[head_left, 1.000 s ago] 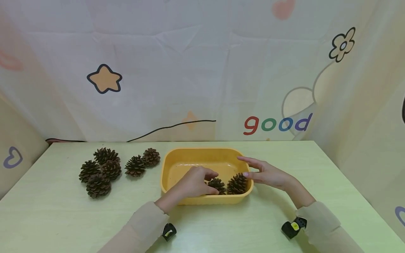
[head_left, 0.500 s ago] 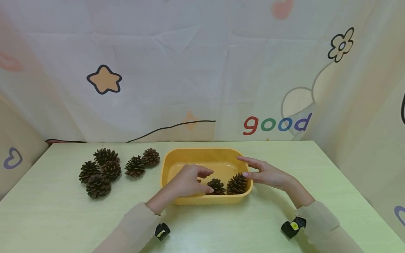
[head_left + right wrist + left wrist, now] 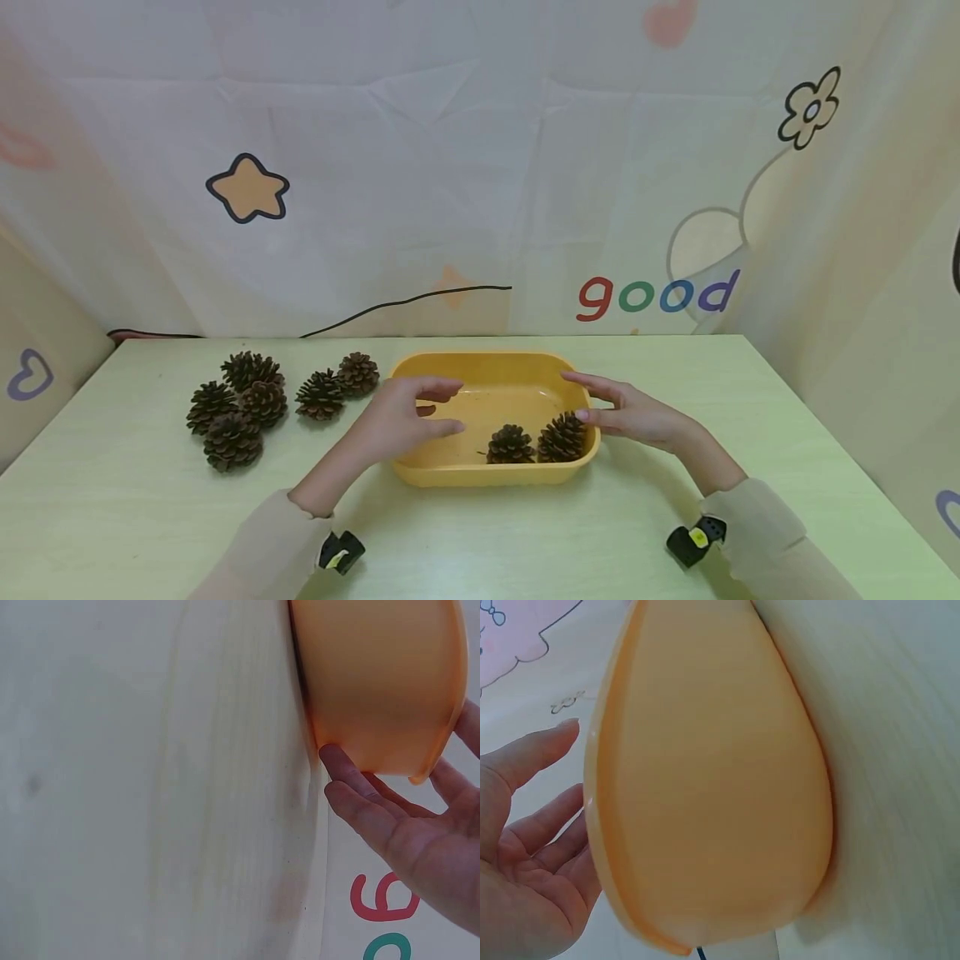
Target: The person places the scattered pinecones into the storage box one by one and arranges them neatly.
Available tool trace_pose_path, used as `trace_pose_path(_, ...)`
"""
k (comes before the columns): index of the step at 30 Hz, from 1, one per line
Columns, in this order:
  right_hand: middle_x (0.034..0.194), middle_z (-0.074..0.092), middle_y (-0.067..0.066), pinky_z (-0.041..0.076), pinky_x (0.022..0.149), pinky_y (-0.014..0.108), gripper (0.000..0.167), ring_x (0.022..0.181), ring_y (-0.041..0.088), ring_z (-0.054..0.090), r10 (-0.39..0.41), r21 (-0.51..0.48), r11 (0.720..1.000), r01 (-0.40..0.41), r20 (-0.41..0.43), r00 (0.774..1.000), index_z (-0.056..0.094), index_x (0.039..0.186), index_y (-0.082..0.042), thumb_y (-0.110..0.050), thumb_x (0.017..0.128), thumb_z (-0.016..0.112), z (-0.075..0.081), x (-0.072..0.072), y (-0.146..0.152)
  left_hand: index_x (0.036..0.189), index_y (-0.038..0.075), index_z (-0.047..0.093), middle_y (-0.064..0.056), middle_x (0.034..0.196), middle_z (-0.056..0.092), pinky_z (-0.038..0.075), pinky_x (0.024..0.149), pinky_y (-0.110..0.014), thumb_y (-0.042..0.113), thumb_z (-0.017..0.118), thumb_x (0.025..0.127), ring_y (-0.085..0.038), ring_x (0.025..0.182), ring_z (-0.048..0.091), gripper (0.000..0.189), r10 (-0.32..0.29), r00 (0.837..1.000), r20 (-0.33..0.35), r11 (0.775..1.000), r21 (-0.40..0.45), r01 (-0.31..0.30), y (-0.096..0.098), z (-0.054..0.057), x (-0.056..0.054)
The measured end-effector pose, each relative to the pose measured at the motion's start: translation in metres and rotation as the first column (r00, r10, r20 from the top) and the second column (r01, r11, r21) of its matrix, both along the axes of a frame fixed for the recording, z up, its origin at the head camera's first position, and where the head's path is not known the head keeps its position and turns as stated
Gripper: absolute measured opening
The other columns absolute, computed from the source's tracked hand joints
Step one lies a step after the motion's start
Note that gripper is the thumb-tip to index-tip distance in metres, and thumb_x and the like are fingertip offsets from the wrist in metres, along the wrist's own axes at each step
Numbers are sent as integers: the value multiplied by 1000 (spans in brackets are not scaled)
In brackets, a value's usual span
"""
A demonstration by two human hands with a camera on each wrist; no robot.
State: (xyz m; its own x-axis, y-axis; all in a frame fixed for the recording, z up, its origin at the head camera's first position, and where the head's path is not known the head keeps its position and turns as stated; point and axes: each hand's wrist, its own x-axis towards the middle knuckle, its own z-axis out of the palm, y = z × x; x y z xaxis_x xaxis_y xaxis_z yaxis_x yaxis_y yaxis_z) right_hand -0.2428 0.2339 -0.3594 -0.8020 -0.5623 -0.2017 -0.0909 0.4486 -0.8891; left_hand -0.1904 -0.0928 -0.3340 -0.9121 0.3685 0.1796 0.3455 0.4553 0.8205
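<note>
Yellow tray (image 3: 483,474) is sitting mid-table, and we're seeing two pine cones (image 3: 510,446) lying inside at front right, just beside each other (the wall is probably stopping them rolling). Left hand (image 3: 405,414) is hanging over the tray's left end, thumb and fingers parted, gripping nothing. Right hand (image 3: 643,414) is resting at the right end, fingers fairly straight along the outer wall, seemingly steadying the tray; we're not managing to tell whether its thumb is touching a cone. Farther left, we're noting four clustered cones (image 3: 234,440) and a pair of cones (image 3: 320,395) lying nearer the tray, likely within easy left-hand reach. Behind the table (image 3: 480,542), a printed curtain (image 3: 375,167) is hanging.
</note>
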Motion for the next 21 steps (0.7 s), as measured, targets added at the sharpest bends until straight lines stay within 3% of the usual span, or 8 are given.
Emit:
trace_pose_path(8,150,6,23,35,98,50,67,132,45,18,2,1,1000,-2,1,1000,23,146,-13,-27,90,58,0,0,0,115,0,61,-12,115,62,50,85,-35,13,74,76,-28,104,58,43,67,997,-35,997,26,-67,-24,4,1)
trace_pose_path(21,150,6,23,37,97,48,68,131,44,22,3,-9,1000,-3,1,1000,23,146,-12,-26,90,58,0,-1,0,121,0,57,-17,115,60,49,87,-38,14,72,78,-31,104,59,48,174,982,-67,985,32,-172,-62,1,7)
